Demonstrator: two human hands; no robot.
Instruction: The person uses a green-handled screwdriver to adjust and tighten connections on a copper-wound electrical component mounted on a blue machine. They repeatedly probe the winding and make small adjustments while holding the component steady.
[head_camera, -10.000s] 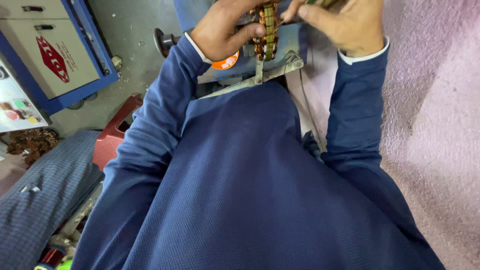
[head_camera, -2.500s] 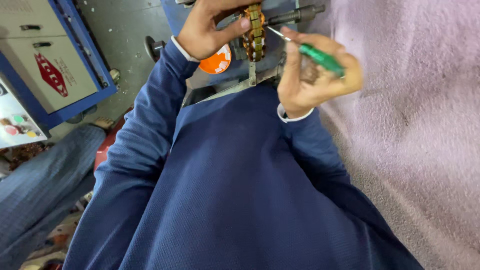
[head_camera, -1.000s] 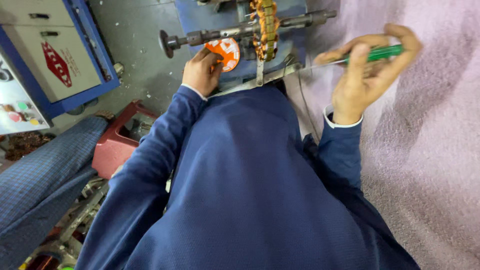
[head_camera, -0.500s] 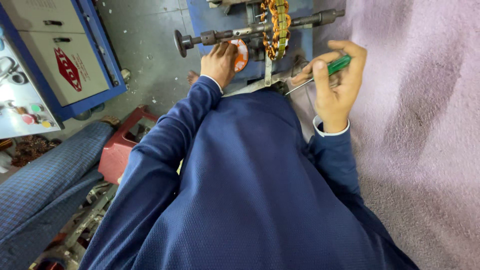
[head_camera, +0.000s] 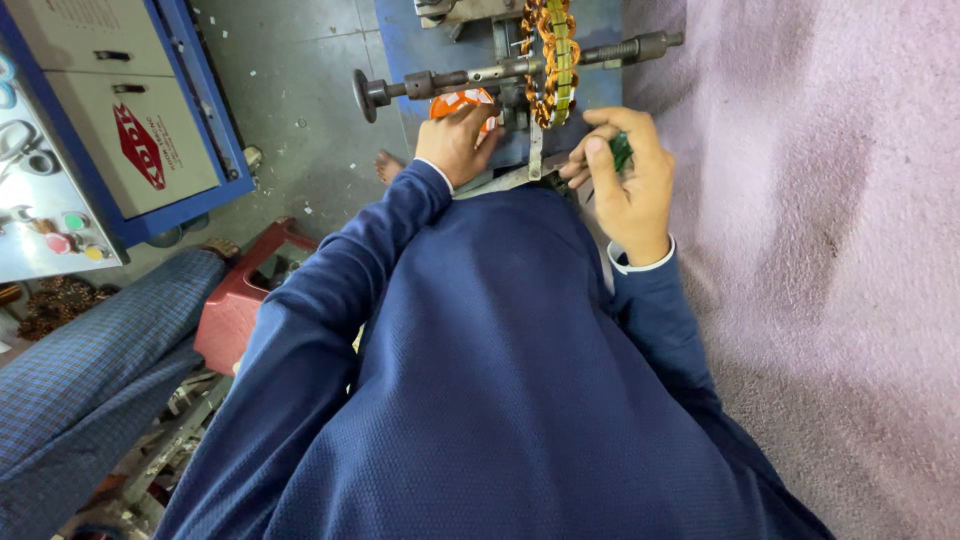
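Head view: wearer's left hand (head_camera: 455, 143) is resting on an orange-and-white round part (head_camera: 462, 101) just below the steel shaft (head_camera: 480, 76), fingers curled over it, so grip is closed on that part. Right hand (head_camera: 625, 180) is pinching a green-handled tool (head_camera: 621, 150), tip hidden under fingers, near the bracket below the winding. Copper-wound stator ring (head_camera: 553, 52) is sitting on the shaft, upright, btwn both hands & above them. Judgement: steady the shaft w/ left hand, bring tool tip in slowly, keep it off the copper wire to avoid nicking insulation. Red stool (head_camera: 240, 300) is standing at left.
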